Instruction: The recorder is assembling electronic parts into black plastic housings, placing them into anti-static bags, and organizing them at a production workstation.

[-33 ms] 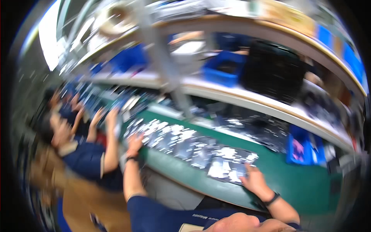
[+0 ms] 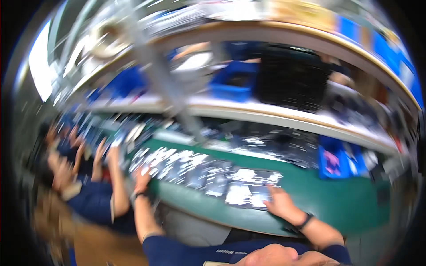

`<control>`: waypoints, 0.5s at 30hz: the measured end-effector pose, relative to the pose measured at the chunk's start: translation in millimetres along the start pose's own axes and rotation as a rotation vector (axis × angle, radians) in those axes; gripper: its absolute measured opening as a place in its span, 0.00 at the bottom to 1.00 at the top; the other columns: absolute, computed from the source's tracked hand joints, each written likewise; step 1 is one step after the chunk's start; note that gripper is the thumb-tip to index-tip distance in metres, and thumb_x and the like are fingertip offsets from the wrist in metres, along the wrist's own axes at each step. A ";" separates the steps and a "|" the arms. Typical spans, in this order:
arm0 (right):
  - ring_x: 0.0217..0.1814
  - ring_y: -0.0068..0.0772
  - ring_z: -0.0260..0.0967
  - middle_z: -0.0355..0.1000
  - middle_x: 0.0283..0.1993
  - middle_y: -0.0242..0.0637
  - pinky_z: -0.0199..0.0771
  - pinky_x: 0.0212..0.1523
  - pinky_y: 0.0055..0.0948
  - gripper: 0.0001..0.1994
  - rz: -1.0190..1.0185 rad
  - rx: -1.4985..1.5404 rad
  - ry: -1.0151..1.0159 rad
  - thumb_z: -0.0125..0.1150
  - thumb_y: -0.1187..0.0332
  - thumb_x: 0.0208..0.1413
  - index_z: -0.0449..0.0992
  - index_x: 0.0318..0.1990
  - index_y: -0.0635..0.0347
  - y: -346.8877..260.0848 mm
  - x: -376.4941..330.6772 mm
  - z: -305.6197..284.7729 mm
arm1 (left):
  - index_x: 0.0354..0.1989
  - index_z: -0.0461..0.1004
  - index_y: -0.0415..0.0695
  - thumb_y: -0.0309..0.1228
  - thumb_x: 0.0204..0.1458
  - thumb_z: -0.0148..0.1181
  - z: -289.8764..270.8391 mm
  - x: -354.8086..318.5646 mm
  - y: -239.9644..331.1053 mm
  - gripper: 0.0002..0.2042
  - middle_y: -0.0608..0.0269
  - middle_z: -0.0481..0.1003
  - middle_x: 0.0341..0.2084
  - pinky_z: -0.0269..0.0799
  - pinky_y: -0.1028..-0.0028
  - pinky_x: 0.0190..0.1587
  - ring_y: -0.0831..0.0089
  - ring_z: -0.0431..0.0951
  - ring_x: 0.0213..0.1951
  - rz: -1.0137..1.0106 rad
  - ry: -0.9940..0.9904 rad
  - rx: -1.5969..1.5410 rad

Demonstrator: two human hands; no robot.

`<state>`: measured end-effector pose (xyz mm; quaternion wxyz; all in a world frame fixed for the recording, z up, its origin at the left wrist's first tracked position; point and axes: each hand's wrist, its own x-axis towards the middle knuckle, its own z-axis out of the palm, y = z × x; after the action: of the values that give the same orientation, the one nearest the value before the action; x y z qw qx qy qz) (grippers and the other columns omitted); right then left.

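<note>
A row of shiny clear plastic bags (image 2: 193, 170) with grey contents lies on the green tabletop (image 2: 319, 206). At its right end is a larger glossy packet (image 2: 248, 188) with bright reflections. My right hand (image 2: 282, 206) touches this packet's right edge, thumb and fingers apart. My left hand (image 2: 142, 178) is at the row's left end, its fingers blurred but seeming stretched out against the nearest bag. Dark bands circle both wrists. What the bags contain is too smeared to tell.
Dark plastic bags (image 2: 284, 145) lie along the back under a shelf (image 2: 284, 111). A blue bin (image 2: 333, 170) with pink and white items stands at the back right; another blue bin (image 2: 234, 91) is on the shelf. To my left a co-worker (image 2: 91, 197) in dark blue raises both hands.
The whole picture has shifted left and tilted slightly, with blur from head motion. Both hands remain at the two ends of the row of bags.
</note>
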<state>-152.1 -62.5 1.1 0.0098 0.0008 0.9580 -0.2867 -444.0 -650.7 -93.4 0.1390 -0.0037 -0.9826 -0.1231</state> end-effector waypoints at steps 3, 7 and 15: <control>0.50 0.57 0.64 0.65 0.50 0.58 0.67 0.49 0.42 0.32 0.083 0.090 0.018 0.62 0.69 0.43 0.57 0.58 0.66 12.0 33.7 35.3 | 0.40 0.74 0.38 0.36 0.46 0.60 -32.8 32.8 110.0 0.16 0.46 0.74 0.37 0.66 0.60 0.43 0.53 0.72 0.42 0.014 0.108 0.031; 0.50 0.57 0.64 0.65 0.48 0.61 0.66 0.50 0.42 0.40 -0.072 0.315 -0.035 0.64 0.65 0.43 0.49 0.62 0.68 -21.5 57.1 38.1 | 0.50 0.68 0.38 0.41 0.49 0.59 -31.2 47.1 138.5 0.24 0.41 0.63 0.53 0.57 0.58 0.57 0.46 0.62 0.55 0.291 0.245 -0.044; 0.45 0.50 0.68 0.71 0.41 0.51 0.68 0.46 0.40 0.21 -0.218 0.417 0.289 0.62 0.65 0.43 0.71 0.45 0.67 23.1 -45.5 -26.6 | 0.55 0.64 0.42 0.35 0.44 0.63 -165.8 -83.7 432.2 0.28 0.38 0.56 0.57 0.49 0.54 0.60 0.42 0.54 0.60 1.300 -0.256 -0.202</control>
<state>-107.0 -28.4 11.5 -0.1582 -0.0596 0.8641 -0.4741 -300.5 -269.7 142.1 0.0661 -0.6225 -0.7728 -0.1041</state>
